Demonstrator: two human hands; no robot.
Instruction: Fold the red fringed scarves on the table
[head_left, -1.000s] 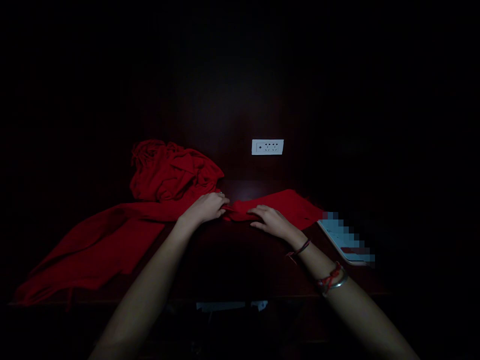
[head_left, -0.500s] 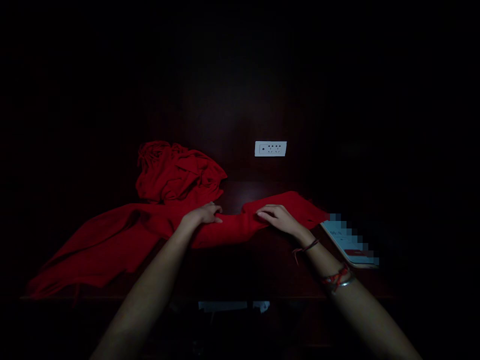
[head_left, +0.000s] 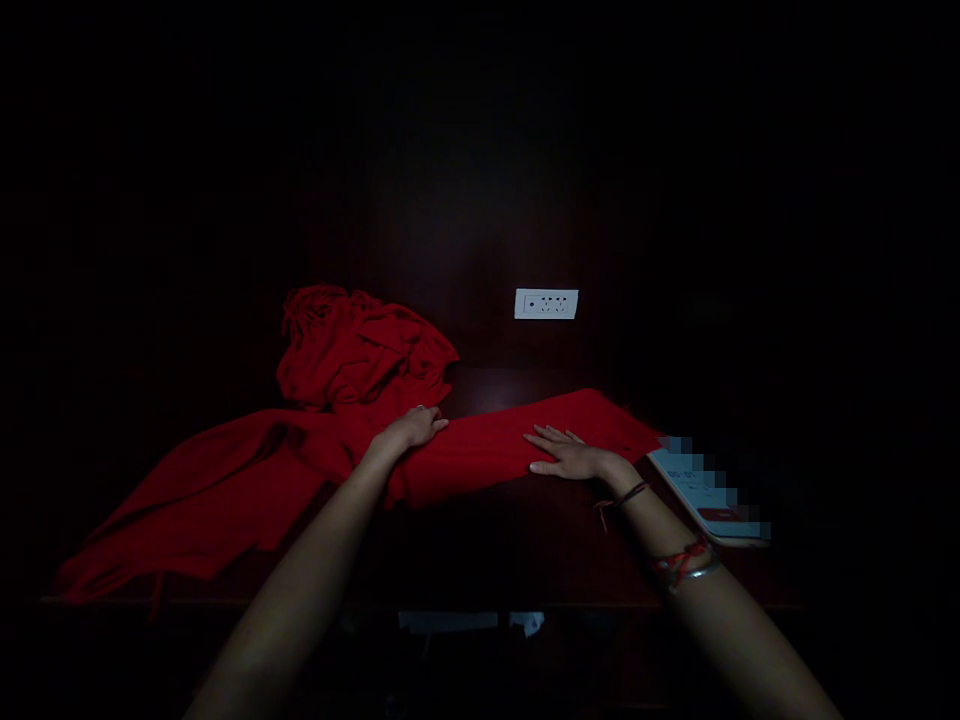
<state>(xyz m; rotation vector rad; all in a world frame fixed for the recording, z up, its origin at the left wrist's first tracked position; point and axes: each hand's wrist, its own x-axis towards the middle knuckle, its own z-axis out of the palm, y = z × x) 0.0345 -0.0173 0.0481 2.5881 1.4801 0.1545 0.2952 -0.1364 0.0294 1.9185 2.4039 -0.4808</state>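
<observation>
A long red fringed scarf lies stretched across the dark tabletop, its left part loose and wrinkled. My left hand presses on its middle, fingers stretched out together over the cloth. Toward the scarf's right end, my right hand rests flat on the fabric with its fingers spread. Behind my left hand is a bunched heap of red fringed cloth; whether it is joined to the scarf I cannot tell.
A phone with a lit, partly blurred screen lies by the scarf's right end. On the dark back wall is a white socket plate. The table's front edge runs below my forearms, with pale items under it.
My right hand has spread its fingers and moved slightly nearer me. The scarf between my hands now lies flatter and straighter, its bunched fold gone. My left hand has stayed nearly in place.
</observation>
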